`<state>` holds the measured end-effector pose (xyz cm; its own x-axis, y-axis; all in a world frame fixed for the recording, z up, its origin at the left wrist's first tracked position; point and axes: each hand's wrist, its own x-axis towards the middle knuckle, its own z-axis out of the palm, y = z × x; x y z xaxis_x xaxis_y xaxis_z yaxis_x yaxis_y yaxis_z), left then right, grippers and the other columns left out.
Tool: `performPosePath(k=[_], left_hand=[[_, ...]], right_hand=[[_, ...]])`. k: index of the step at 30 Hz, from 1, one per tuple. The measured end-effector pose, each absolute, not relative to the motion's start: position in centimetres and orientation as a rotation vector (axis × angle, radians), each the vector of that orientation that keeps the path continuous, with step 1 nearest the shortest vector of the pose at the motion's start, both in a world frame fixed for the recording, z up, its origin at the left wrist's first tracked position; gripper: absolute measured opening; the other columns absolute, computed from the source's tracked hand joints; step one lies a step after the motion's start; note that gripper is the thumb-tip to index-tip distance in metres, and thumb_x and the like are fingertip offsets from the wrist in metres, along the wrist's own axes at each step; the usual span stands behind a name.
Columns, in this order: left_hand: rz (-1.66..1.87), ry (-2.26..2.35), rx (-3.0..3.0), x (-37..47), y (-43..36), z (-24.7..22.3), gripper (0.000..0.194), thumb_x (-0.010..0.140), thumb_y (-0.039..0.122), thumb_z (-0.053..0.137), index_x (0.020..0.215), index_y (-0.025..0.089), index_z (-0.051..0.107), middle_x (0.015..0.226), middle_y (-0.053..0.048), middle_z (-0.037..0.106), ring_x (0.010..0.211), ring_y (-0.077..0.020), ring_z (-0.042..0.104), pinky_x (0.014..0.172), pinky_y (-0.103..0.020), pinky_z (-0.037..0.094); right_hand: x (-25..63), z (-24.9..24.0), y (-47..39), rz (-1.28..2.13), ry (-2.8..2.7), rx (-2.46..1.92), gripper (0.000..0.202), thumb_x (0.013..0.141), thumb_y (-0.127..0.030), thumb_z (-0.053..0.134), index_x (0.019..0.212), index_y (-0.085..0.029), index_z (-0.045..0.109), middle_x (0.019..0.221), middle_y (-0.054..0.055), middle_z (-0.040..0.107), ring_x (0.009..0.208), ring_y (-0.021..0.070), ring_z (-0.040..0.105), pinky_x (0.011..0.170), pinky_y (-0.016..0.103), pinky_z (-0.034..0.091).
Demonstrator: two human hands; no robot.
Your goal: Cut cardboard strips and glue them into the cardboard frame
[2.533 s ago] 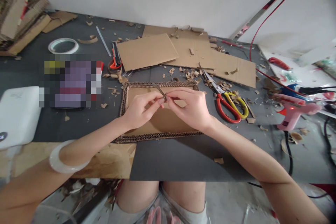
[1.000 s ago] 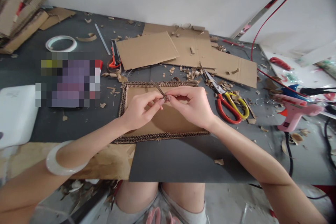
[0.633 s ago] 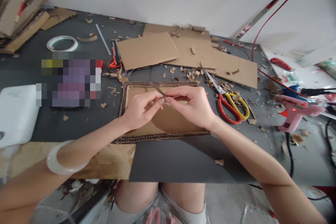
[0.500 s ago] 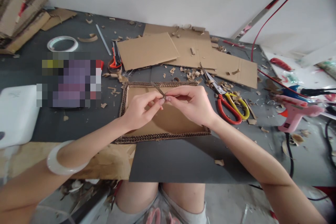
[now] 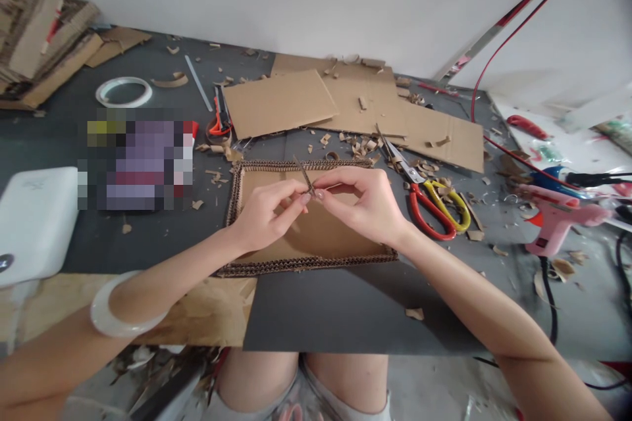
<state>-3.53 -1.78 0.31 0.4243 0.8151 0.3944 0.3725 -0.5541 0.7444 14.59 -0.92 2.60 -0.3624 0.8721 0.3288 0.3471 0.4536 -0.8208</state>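
Note:
A thin cardboard strip (image 5: 303, 171) is pinched between the fingertips of my left hand (image 5: 269, 210) and my right hand (image 5: 368, 200), which nearly meet. Its free end points up and away. Both hands hover over a shallow cardboard tray (image 5: 311, 263) whose raised rim is built of corrugated strips. My right wrist crosses the tray's right side and my left wrist its left side. Right of the tray lie scissors (image 5: 419, 194) with one red and one yellow handle, their blades pointing away.
Flat cardboard sheets (image 5: 281, 102), scraps and an orange cutter (image 5: 220, 120) lie behind the tray. A tape roll (image 5: 123, 92) and white device (image 5: 39, 223) are left; a pink glue gun (image 5: 555, 214) with cables is right. Stacked cardboard (image 5: 34, 46) stands back left.
The whole view has shifted, so the scene sits slightly lower. The strip between my fingertips stands a little steeper. Both hands keep their pinch.

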Motion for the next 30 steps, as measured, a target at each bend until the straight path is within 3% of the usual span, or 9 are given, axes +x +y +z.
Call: performPosePath(k=[11,16,30], left_hand=[[1.036,0.930,2.130,-3.72,-1.75,0.23,0.018,0.089,0.025,0.046,0.085,0.015,0.059,0.075,-0.003,0.065,0.062,-0.0102,0.060,0.056,-0.020,0.050],[1.043,0.916,2.138,-3.59,-1.68,0.10,0.014,0.086,0.026,0.055,0.082,0.015,0.061,0.075,-0.003,0.066,0.065,-0.0105,0.060,0.058,-0.019,0.050],[1.046,0.934,2.168,-3.53,-1.75,0.34,0.016,0.087,0.024,0.052,0.077,0.015,0.061,0.072,-0.001,0.065,0.059,-0.0089,0.057,0.056,-0.019,0.047]], right_hand=[[15.04,3.03,-0.43,0.924,-2.038,-0.927,0.009,0.082,-0.019,0.058,0.074,-0.017,0.062,0.077,0.001,0.063,0.071,0.0089,0.057,0.064,0.022,0.048],[15.08,3.17,-0.45,0.963,-2.131,-0.921,0.008,0.084,-0.016,0.052,0.077,-0.016,0.055,0.078,0.002,0.059,0.073,0.0101,0.054,0.066,0.024,0.047],[15.26,3.45,-0.40,0.969,-2.213,-0.906,0.006,0.084,-0.015,0.046,0.079,-0.016,0.049,0.079,0.004,0.054,0.071,0.0114,0.050,0.065,0.026,0.047]])
